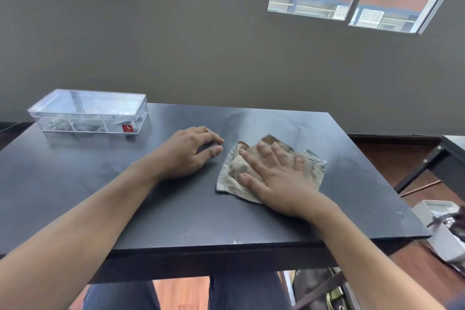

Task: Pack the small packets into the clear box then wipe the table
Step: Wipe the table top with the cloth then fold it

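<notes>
A clear box (90, 112) with its lid on and a red label stands at the far left of the black table (176, 209); packets show dimly through its walls. A stained beige cloth (234, 171) lies flat on the table's middle right. My right hand (279, 178) presses palm-down on the cloth with fingers spread. My left hand (188, 152) rests on the bare table just left of the cloth, fingers loosely curled, holding nothing.
A grey wall rises behind the table's far edge. To the right are a second table (450, 156) with a metal leg and a white container (442, 229) on the wooden floor. My legs are under the near edge.
</notes>
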